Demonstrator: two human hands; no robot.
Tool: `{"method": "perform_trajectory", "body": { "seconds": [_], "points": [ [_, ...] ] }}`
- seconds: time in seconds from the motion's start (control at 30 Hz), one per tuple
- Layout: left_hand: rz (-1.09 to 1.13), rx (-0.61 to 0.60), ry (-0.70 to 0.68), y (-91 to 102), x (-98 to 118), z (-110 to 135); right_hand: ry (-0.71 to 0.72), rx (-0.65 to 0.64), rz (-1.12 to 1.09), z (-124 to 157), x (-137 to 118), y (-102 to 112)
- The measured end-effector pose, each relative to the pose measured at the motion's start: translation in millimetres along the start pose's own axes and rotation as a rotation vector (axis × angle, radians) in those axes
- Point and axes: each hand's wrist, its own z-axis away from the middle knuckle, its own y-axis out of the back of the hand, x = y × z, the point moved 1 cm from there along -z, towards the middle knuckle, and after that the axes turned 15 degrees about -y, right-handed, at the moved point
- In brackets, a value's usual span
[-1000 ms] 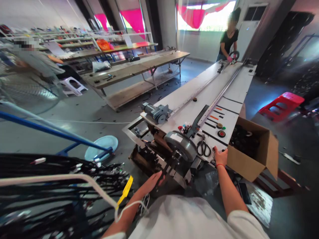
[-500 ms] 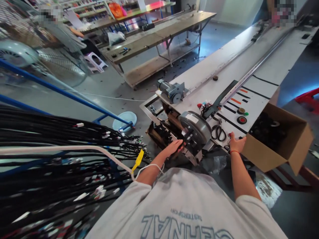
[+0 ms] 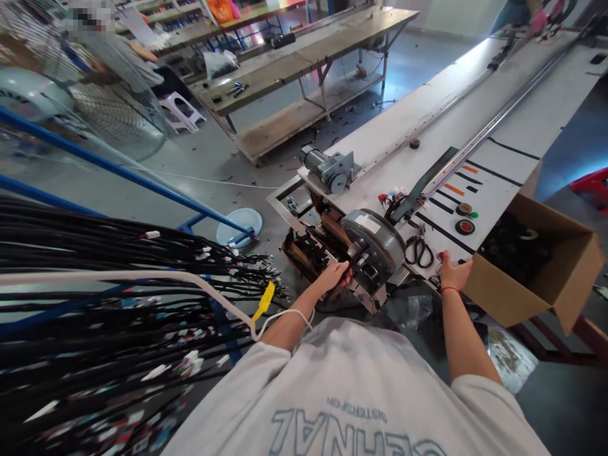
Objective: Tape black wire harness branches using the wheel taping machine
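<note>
My left hand [image 3: 335, 276] reaches to the black mechanism at the near end of a long white machine table [image 3: 427, 145], its fingers curled on a black part beside the round grey motor drum [image 3: 373, 239]. My right hand [image 3: 453, 273] rests at the table's near edge, fingers pressed on it next to a cardboard box [image 3: 536, 278]. Black scissors [image 3: 418, 251] lie between the drum and my right hand. A white cable with a yellow tag [image 3: 263, 304] runs over my left forearm.
A thick bundle of black cables [image 3: 104, 304] fills the left. Red and black buttons [image 3: 463, 225] sit on the table. A blue-white fan base [image 3: 237, 227], blue bars and wooden benches [image 3: 304, 63] stand beyond. Another person's hands [image 3: 539, 19] work at the far end.
The view tilted down and closer. My left hand moved up from the lower frame onto the black mechanism by the drum. My right hand stayed at the table edge.
</note>
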Motion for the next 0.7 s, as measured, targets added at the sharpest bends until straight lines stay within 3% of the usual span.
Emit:
{"method": "perform_trajectory", "body": {
  "seconds": [0.3,0.57,0.7],
  "points": [
    [-0.03,0.067,0.015,-4.3,-4,-2,-0.025,-0.008,0.004,2,-3,3],
    [-0.029,0.065,-0.005,-6.3,-8,-3,0.002,0.005,-0.017,1,-2,2],
    [0.073,0.022,-0.078,-6.3,-22,5,-0.017,0.002,-0.017,1,-2,2]
  ]
}}
